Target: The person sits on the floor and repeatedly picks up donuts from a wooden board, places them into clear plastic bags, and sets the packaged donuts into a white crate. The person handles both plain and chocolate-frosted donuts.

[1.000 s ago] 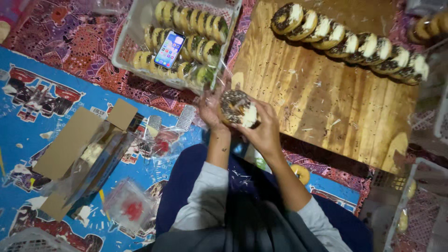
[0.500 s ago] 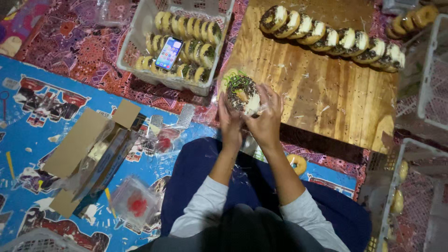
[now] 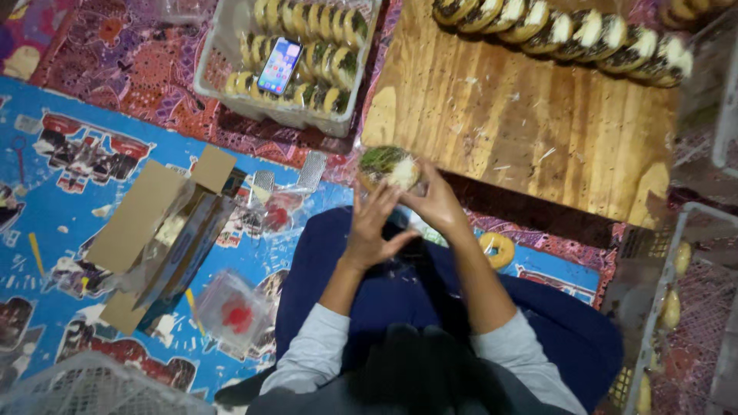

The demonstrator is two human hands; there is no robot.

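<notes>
A blue printed floor mat covers the left of the view, with a patterned red cloth beyond it. A large wooden board lies to the upper right, and along its far edge runs a row of topped doughnuts set on edge. A clear plastic crate sits to the upper left, packed with more doughnuts, and a smartphone rests on top of them. On the mat lies an open cardboard box holding clear wrappers, and just below it a clear plastic bag with a red mark. The person sits with legs in dark blue trousers and wears grey sleeves. A plain doughnut lies on the mat just beside the right forearm. In front of the knees, at the near edge of the board, both hands meet around one doughnut with green and white topping, which appears wrapped in clear film. The left hand has its fingers spread and partly open, the tips touching the doughnut's near side. The right hand has its fingers curled around the doughnut from the right, gripping it.
</notes>
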